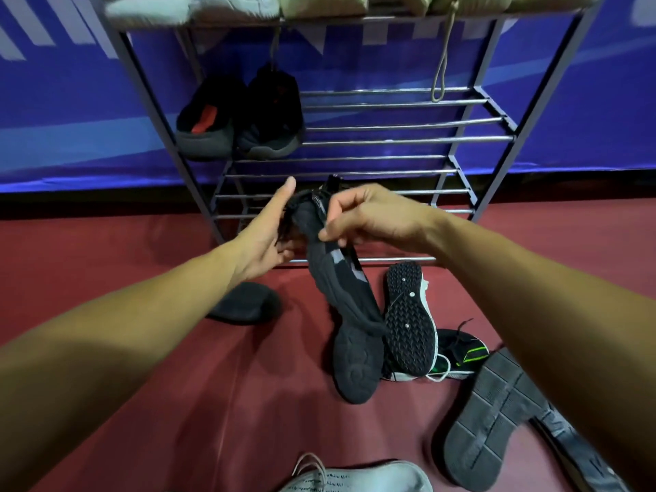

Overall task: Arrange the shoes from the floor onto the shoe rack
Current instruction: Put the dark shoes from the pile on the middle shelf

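A black shoe with grey patches (pixel 340 275) hangs toe-down in front of the metal shoe rack (pixel 408 140), its sole facing down-left. My right hand (pixel 369 214) pinches the shoe near its collar. My left hand (pixel 269 232) is on the shoe's laces, fingers mostly straight and thumb up. Two black shoes (pixel 241 115) stand on the rack's middle shelf at the left. Light-coloured shoes (pixel 248 5) fill the top shelf.
On the red floor lie a black shoe (pixel 245 303), an overturned shoe with a studded sole (pixel 410 321), a black-and-green shoe (pixel 461 353), a grey-soled shoe (pixel 497 420) and a pale grey shoe (pixel 355 477). A blue banner (pixel 71 111) backs the rack. A lace (pixel 442 62) dangles from the top shelf.
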Available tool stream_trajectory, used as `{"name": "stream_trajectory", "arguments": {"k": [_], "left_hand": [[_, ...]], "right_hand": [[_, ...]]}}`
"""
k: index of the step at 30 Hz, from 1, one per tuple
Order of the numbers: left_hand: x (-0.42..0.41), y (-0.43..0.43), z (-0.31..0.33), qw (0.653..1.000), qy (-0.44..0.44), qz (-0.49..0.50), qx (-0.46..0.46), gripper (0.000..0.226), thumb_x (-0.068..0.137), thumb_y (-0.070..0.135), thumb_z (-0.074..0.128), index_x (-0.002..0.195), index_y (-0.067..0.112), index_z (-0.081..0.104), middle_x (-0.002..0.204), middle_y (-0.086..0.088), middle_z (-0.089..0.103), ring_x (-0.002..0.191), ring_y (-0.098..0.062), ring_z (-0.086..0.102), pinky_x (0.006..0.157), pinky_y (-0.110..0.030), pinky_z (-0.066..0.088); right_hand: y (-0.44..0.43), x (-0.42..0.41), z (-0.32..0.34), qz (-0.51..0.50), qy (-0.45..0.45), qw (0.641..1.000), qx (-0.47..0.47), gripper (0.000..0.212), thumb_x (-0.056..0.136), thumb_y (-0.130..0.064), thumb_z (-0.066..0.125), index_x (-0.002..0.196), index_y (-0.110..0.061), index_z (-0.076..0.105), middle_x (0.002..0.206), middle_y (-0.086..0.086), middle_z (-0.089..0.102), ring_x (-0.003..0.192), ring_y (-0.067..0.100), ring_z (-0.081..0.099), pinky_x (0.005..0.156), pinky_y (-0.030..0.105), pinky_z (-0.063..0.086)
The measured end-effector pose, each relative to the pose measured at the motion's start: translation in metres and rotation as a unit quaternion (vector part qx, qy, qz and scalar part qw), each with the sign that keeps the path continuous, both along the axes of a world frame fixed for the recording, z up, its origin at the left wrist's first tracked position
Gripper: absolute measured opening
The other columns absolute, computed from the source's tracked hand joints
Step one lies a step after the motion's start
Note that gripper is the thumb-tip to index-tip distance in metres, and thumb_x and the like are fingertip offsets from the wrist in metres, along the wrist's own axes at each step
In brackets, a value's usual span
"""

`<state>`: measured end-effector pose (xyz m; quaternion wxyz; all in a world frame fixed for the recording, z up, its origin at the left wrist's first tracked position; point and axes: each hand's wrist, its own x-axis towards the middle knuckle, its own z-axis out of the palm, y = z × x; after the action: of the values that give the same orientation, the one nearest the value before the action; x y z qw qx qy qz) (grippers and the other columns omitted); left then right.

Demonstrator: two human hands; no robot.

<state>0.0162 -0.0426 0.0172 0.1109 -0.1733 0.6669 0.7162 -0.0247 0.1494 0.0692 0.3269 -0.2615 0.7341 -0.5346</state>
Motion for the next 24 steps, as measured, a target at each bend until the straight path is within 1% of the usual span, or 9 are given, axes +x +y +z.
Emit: {"name": "stream_trajectory", "arguments": {"k": [3,4,10,13,16,18,19,22,24], "left_hand": [[0.002,0.011,0.0,0.999,0.011,-0.024,0.023,0.082,0.08,0.085,0.044,0.126,0.021,0.067,0.115,0.001,0.073,0.104,-0.021,0.068,0.089,-0.034,0.05],[0.003,0.014,0.003,0.999,0.02,-0.041,0.027,0.081,0.081,0.081,0.047,0.132,0.02,0.064,0.123,-0.002,0.072,0.111,-0.023,0.067,0.089,-0.035,0.052],[0.0,0.027,0.023,0.992,0.046,-0.064,0.097,0.064,0.083,0.062,0.06,0.127,0.015,0.068,0.122,-0.008,0.071,0.105,-0.023,0.069,0.089,-0.038,0.058],[-0.009,0.03,0.029,0.99,0.066,-0.038,0.123,0.054,0.09,0.05,0.062,0.127,0.012,0.067,0.124,-0.013,0.069,0.115,-0.029,0.064,0.103,-0.043,0.05],[-0.018,0.029,0.029,0.988,0.082,-0.002,0.131,0.06,0.086,0.044,0.067,0.134,0.009,0.062,0.134,-0.017,0.063,0.129,-0.035,0.056,0.111,-0.047,0.043],[-0.021,0.029,0.033,0.99,0.085,0.009,0.113,0.055,0.088,0.045,0.065,0.131,0.012,0.065,0.129,-0.012,0.068,0.123,-0.031,0.062,0.111,-0.046,0.043],[-0.021,0.03,0.037,0.991,0.084,0.014,0.102,0.051,0.089,0.047,0.064,0.128,0.014,0.067,0.125,-0.01,0.07,0.117,-0.029,0.064,0.111,-0.046,0.044],[-0.025,0.035,0.044,0.992,0.086,0.028,0.092,0.05,0.09,0.051,0.062,0.127,0.017,0.068,0.124,-0.009,0.07,0.113,-0.027,0.066,0.106,-0.042,0.048],[-0.029,0.039,0.049,0.991,0.09,0.041,0.094,0.052,0.09,0.053,0.062,0.129,0.019,0.067,0.12,-0.006,0.073,0.108,-0.023,0.069,0.098,-0.038,0.055]], "right_hand": [[-0.001,-0.01,0.011,-0.056,0.047,0.996,-0.046,0.021,0.081,-0.002,0.076,0.07,-0.009,0.06,0.063,0.009,0.06,0.056,0.015,0.046,0.053,0.022,0.034],[0.0,-0.012,0.015,-0.064,0.061,0.994,-0.058,0.02,0.081,-0.002,0.076,0.071,-0.008,0.06,0.065,0.01,0.059,0.057,0.015,0.047,0.052,0.02,0.036],[0.005,-0.016,0.025,-0.082,0.116,0.987,-0.076,0.015,0.084,-0.008,0.078,0.085,-0.002,0.064,0.072,0.011,0.059,0.063,0.016,0.048,0.057,0.023,0.039],[0.004,-0.019,0.024,-0.096,0.134,0.985,-0.054,0.009,0.087,-0.014,0.075,0.087,-0.008,0.069,0.073,0.002,0.064,0.064,0.013,0.047,0.06,0.025,0.037],[0.006,-0.025,0.022,-0.197,0.114,0.969,-0.097,0.007,0.089,-0.005,0.067,0.094,-0.007,0.071,0.076,0.005,0.068,0.06,0.007,0.054,0.06,0.019,0.043],[0.014,-0.031,0.016,-0.285,0.115,0.944,-0.123,0.008,0.089,-0.003,0.064,0.093,-0.007,0.07,0.074,0.002,0.066,0.061,0.005,0.059,0.061,0.016,0.045],[0.019,-0.033,0.01,-0.306,0.122,0.939,-0.094,0.007,0.089,-0.008,0.065,0.093,-0.007,0.07,0.073,0.0,0.065,0.06,0.005,0.057,0.06,0.016,0.044],[0.035,-0.034,-0.012,-0.258,0.046,0.965,0.017,0.037,0.086,-0.038,0.07,0.105,-0.005,0.07,0.084,0.001,0.066,0.073,0.013,0.056,0.066,0.025,0.041],[0.041,-0.03,-0.023,-0.178,-0.059,0.982,0.017,0.039,0.084,-0.046,0.068,0.107,-0.015,0.074,0.095,0.002,0.069,0.087,0.021,0.054,0.078,0.033,0.042]]}}
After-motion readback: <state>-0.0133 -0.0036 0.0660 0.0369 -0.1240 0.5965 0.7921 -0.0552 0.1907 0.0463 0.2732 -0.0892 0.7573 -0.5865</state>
